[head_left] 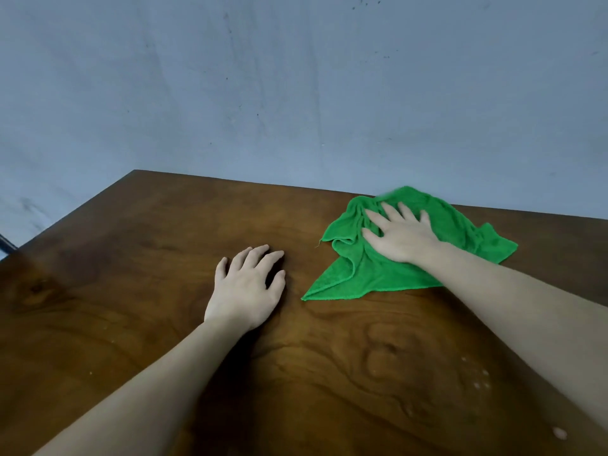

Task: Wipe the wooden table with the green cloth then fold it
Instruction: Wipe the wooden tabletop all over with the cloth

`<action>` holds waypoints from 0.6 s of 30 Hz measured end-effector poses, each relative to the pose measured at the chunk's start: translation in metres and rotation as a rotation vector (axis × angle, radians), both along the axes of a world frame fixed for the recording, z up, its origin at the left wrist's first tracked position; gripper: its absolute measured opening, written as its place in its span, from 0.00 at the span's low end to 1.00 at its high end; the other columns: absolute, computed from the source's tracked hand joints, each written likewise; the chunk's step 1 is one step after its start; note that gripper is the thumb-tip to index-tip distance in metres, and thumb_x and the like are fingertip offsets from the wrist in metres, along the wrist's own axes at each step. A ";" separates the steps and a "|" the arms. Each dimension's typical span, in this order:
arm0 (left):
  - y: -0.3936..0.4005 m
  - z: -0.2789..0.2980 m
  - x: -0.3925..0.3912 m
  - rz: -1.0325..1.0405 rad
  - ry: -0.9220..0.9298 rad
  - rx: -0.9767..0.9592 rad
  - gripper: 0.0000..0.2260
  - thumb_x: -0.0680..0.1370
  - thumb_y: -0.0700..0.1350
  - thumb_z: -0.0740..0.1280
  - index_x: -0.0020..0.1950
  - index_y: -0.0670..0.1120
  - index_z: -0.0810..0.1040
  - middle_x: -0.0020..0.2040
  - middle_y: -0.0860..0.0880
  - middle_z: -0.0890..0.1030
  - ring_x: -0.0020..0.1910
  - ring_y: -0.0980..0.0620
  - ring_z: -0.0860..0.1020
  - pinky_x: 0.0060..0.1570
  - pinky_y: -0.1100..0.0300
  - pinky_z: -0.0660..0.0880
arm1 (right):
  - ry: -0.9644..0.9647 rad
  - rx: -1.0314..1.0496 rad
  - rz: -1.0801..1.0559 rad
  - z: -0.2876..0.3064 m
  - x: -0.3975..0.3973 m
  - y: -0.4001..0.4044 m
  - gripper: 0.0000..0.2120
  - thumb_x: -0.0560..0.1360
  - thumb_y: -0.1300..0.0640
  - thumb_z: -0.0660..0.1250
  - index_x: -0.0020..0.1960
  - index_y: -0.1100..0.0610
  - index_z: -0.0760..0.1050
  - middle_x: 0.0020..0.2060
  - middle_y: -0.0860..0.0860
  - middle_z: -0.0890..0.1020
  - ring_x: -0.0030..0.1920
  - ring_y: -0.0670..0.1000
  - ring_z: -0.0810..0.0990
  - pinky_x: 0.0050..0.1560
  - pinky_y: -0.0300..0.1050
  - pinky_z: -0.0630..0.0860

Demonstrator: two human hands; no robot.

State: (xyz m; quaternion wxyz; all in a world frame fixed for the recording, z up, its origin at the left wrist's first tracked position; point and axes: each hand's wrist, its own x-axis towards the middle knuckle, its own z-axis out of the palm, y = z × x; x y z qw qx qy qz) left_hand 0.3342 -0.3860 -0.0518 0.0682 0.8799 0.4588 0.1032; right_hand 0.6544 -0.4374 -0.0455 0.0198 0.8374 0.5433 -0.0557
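The left hand (245, 289) lies flat and relaxed on the wooden table (131, 274), grasping nothing; to its right, well apart, the right hand (399, 236) presses spread, straight fingers onto the green cloth (368, 274), rumpled near the table's far edge; it looks light, soft and limp, likely to bunch; for folding, I'd pinch its corners.

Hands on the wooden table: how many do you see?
2. The left hand rests on the bare wooden table; the right hand presses flat on the green cloth near the far edge.
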 end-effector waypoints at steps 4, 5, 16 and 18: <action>0.001 0.001 -0.002 0.004 0.012 0.006 0.27 0.77 0.66 0.43 0.74 0.64 0.60 0.77 0.60 0.62 0.77 0.55 0.54 0.76 0.44 0.48 | -0.022 0.013 0.320 0.006 -0.031 0.052 0.31 0.77 0.29 0.41 0.79 0.34 0.47 0.82 0.48 0.50 0.80 0.57 0.48 0.75 0.67 0.44; 0.001 0.001 -0.002 0.005 0.012 0.005 0.27 0.77 0.67 0.43 0.75 0.64 0.60 0.77 0.60 0.62 0.77 0.55 0.54 0.76 0.44 0.48 | -0.021 0.021 0.391 0.008 -0.032 0.060 0.31 0.77 0.29 0.41 0.79 0.34 0.49 0.82 0.47 0.51 0.80 0.56 0.49 0.76 0.65 0.44; -0.006 0.012 0.000 0.023 0.010 -0.034 0.21 0.81 0.61 0.51 0.73 0.61 0.67 0.76 0.58 0.65 0.77 0.53 0.58 0.76 0.45 0.50 | 0.061 -0.004 0.139 0.005 0.063 -0.029 0.44 0.66 0.18 0.34 0.79 0.33 0.45 0.82 0.46 0.48 0.81 0.50 0.44 0.78 0.58 0.41; -0.016 0.016 -0.002 0.022 -0.004 -0.026 0.20 0.82 0.59 0.52 0.72 0.59 0.70 0.75 0.57 0.68 0.76 0.52 0.61 0.74 0.46 0.54 | 0.058 -0.010 0.105 0.002 0.042 -0.051 0.43 0.66 0.18 0.34 0.78 0.32 0.44 0.82 0.47 0.47 0.81 0.52 0.43 0.78 0.61 0.39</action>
